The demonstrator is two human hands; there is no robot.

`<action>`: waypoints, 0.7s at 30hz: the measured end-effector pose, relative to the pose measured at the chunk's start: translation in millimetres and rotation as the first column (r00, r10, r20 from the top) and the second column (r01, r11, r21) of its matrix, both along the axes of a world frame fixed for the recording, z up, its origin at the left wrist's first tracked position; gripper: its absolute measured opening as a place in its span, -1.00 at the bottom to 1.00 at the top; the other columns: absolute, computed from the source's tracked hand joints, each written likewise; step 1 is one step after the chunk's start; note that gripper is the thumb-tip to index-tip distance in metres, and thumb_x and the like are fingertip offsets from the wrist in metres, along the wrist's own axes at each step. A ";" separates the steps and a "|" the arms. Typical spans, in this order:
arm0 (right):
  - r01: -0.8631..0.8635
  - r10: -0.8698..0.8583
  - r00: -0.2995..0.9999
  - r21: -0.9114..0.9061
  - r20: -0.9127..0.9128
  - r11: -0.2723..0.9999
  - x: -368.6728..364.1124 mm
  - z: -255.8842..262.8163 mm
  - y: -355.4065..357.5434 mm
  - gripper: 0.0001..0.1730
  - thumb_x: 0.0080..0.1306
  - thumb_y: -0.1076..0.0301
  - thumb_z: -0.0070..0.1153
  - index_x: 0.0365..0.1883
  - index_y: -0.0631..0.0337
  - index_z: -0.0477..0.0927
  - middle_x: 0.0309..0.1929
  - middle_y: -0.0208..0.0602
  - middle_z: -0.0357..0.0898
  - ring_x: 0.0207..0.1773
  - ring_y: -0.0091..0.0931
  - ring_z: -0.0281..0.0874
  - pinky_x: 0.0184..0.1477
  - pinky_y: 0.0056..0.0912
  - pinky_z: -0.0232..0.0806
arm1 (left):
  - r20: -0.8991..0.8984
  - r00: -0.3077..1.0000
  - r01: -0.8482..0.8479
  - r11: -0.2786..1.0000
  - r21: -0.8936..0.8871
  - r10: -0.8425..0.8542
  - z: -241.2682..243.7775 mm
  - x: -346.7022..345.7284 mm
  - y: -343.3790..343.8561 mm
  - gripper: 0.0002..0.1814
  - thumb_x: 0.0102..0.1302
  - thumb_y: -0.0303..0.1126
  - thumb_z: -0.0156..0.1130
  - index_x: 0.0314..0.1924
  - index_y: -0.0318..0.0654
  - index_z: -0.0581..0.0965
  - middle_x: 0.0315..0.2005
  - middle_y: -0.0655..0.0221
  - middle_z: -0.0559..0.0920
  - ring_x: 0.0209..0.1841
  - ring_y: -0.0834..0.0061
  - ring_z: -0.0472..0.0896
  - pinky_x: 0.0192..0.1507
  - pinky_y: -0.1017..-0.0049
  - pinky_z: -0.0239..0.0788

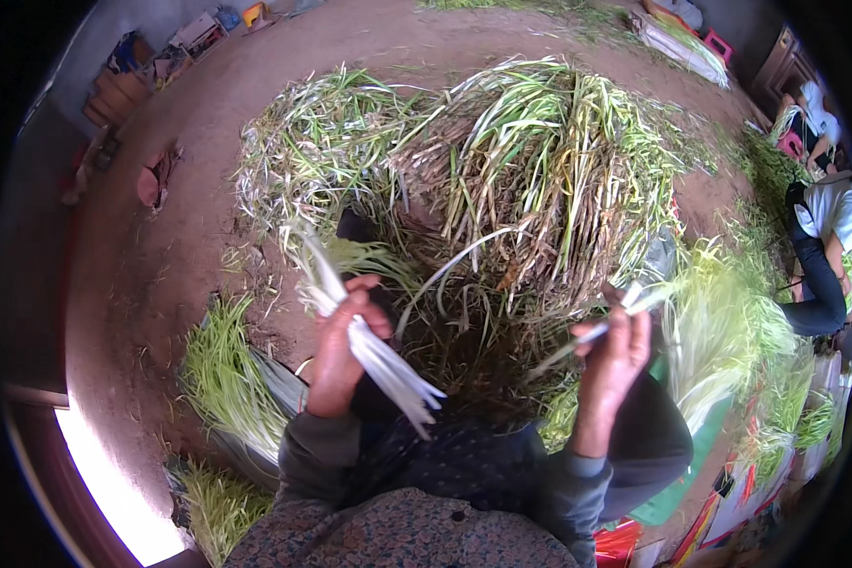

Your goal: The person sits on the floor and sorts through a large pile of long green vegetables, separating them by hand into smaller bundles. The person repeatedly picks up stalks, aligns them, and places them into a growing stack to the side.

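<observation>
My left hand (342, 351) is closed around a small bundle of pale white stalks (390, 376), held at a slant. Their blurred leafy ends stick out above the fist, and the white ends point down toward my lap. On the right, my right hand (619, 349) pinches a thin stalk (591, 334) with pale leaves between thumb and fingers. Before me lies a large heap of long green leafy stalks (561, 177), like garlic greens or chives, with brown, dirty lower parts. Tangled loose leaves (319, 142) cover the heap's left side.
Sorted pale-green bunches (710, 334) lie at my right on a green sheet (706, 433). More green bunches (220, 376) rest at my left. Two people sit at the far right, one in a white top (834, 202). Boxes (117, 96) stand along the far-left wall.
</observation>
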State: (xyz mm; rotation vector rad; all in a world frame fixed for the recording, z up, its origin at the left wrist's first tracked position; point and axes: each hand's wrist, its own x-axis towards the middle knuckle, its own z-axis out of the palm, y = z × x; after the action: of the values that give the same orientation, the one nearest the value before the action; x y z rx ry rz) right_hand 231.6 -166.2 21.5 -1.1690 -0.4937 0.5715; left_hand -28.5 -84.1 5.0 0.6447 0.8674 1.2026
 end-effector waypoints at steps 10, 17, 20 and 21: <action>-0.356 0.357 0.934 0.041 -0.023 0.934 -71.4 -16.4 45.0 -0.53 0.30 0.11 -0.11 0.05 0.24 0.29 -0.11 -0.21 0.46 -0.26 -0.52 0.49 -0.38 -0.57 0.35 | -0.031 0.851 0.526 0.850 0.031 -0.525 -5.3 48.5 -10.2 -0.78 0.23 -0.40 0.02 -0.19 -0.39 0.47 -0.45 0.26 0.57 -0.44 0.45 0.56 -0.34 0.50 0.40; -0.844 0.824 0.501 -0.360 -0.264 0.398 -76.6 -71.6 -30.5 -0.76 0.28 0.28 -0.03 -0.31 0.31 0.50 -0.60 -0.43 0.39 -0.53 -0.71 0.31 -0.52 -0.63 0.18 | 0.479 0.792 0.443 0.896 -0.025 -0.378 -18.0 11.0 34.1 -0.81 0.15 -0.30 0.15 -0.29 -0.23 0.44 -0.73 0.54 0.35 -0.69 0.70 0.28 -0.58 0.62 0.20; -0.646 0.724 0.686 -0.402 0.069 0.650 -55.7 -76.8 -53.9 -0.85 0.20 0.39 0.03 -0.46 0.33 0.50 -0.69 -0.39 0.36 -0.64 -0.62 0.28 -0.58 -0.52 0.14 | 0.496 0.822 0.234 0.961 0.149 -0.278 17.7 -12.4 70.8 -0.86 0.23 -0.31 0.08 -0.28 -0.19 0.46 -0.72 0.64 0.37 -0.73 0.79 0.26 -0.68 0.71 0.15; -0.579 0.686 0.700 -0.404 0.199 0.708 -49.4 -84.2 -60.4 -0.85 0.19 0.38 0.05 -0.46 0.31 0.50 -0.67 -0.35 0.40 -0.64 -0.54 0.36 -0.57 -0.45 0.19 | 0.502 0.839 0.105 0.968 0.229 -0.210 28.5 -27.0 82.8 -0.85 0.24 -0.34 0.05 -0.24 -0.22 0.46 -0.71 0.65 0.35 -0.72 0.82 0.24 -0.68 0.75 0.12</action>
State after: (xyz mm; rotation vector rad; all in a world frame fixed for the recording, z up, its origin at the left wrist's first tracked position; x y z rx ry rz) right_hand 182.1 -226.6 -62.7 -1.4031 -1.1772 1.0978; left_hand -55.4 -1.3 33.5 0.4916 0.2307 1.2354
